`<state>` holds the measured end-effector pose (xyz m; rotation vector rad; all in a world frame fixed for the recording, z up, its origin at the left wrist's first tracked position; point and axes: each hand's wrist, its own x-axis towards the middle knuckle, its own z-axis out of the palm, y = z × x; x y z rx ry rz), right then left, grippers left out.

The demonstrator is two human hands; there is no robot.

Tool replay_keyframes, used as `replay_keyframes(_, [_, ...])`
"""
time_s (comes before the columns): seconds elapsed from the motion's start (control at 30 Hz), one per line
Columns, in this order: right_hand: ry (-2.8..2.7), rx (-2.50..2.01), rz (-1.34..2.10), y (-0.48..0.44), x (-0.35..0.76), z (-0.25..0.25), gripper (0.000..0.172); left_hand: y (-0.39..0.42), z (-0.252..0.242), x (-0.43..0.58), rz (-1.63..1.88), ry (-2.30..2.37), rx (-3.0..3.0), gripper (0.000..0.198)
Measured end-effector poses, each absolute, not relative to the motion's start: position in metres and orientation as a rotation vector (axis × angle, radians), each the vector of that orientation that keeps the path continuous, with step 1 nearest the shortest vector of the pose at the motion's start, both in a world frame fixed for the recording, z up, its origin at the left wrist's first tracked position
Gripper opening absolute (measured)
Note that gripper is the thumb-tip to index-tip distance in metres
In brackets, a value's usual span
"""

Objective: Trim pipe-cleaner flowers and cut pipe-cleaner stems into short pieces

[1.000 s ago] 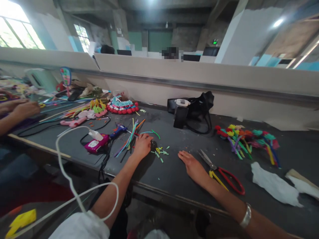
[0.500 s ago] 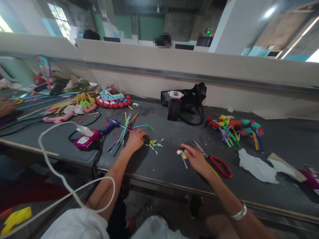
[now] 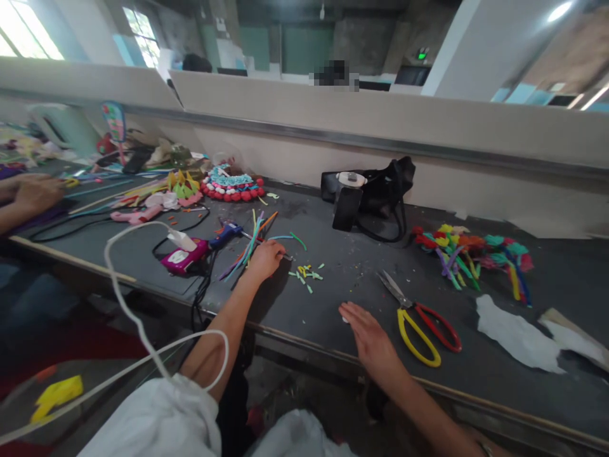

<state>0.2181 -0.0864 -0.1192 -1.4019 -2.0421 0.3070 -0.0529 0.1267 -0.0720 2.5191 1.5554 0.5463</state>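
My left hand (image 3: 266, 260) is closed beside a bundle of coloured pipe cleaners (image 3: 248, 249). A small pale tip sticks out past its fingers, too small to name. Several cut green and yellow bits (image 3: 309, 289) lie just to the right of it. My right hand (image 3: 367, 331) is low over the table near its front edge, fingers stretched out together. A small white piece (image 3: 345, 319) shows under its fingertips, partly covered. Right of that hand, scissors (image 3: 405, 303) with one red and one yellow handle lie with their blades slightly apart.
A blue glue gun (image 3: 226, 235) and a magenta box (image 3: 184, 258) with cables lie left. A white cable (image 3: 137, 327) loops across the front. Behind are a black bag (image 3: 387, 197) and a beaded piece (image 3: 232, 190). Fuzzy flowers (image 3: 451, 244) and paper (image 3: 516, 333) lie right. Another person's hands (image 3: 38, 195) are far left.
My right hand has drawn back toward the table's front edge, away from the scissors, baring their yellow handle. The small pieces beside it went from their spot. My left hand stays by the pipe cleaners.
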Motion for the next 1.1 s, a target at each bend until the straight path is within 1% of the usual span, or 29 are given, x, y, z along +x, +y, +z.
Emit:
replay_keyframes(0.13, [-2.102,-1.276,0.295,-0.120,0.190,-0.113,0.069,0.127,-0.077,-0.049,0.582,1.619,2.500,0.021])
replay_keyframes(0.23, [-2.151,-1.114,0.397,-0.138,0.171,-0.096,0.072,0.126,-0.077,-0.047,0.614,1.683,2.473,0.020])
replay_keyframes(0.33, [-2.164,-1.035,0.589,-0.141,0.164,-0.071,0.064,0.120,-0.075,-0.043,0.629,1.708,2.459,0.019])
replay_keyframes(0.4, [-2.130,-1.021,0.648,-0.135,0.166,-0.056,0.055,0.114,-0.074,-0.039,0.615,1.686,2.462,0.020])
replay_keyframes(0.5, [-2.063,-1.069,0.609,-0.114,0.176,-0.045,0.039,0.109,-0.072,-0.031,0.578,1.653,2.468,0.022])
replay_keyframes(0.57, [-2.003,-1.153,0.592,-0.096,0.182,-0.047,0.028,0.112,-0.070,-0.025,0.575,1.661,2.474,0.024])
replay_keyframes(0.6, [-1.966,-1.201,0.594,-0.087,0.185,-0.049,0.025,0.115,-0.069,-0.022,0.580,1.669,2.479,0.026])
replay_keyframes(0.7, [-1.876,-1.297,0.587,-0.063,0.190,-0.061,0.023,0.128,-0.062,-0.014,0.597,1.673,2.512,0.033])
replay_keyframes(0.87, [-1.787,-1.357,0.546,-0.045,0.198,-0.079,0.025,0.150,-0.054,-0.005,0.549,1.586,2.597,0.044])
replay_keyframes(0.93, [-1.752,-1.379,0.534,-0.042,0.200,-0.081,0.026,0.155,-0.055,-0.002,0.500,1.532,2.631,0.041])
replay_keyframes(1.03, [-1.717,-1.403,0.513,-0.040,0.201,-0.080,0.026,0.155,-0.058,0.001,0.424,1.483,2.655,0.028])
replay_keyframes(1.1, [-1.702,-1.416,0.506,-0.038,0.201,-0.079,0.026,0.151,-0.059,0.001,0.397,1.471,2.661,0.024])
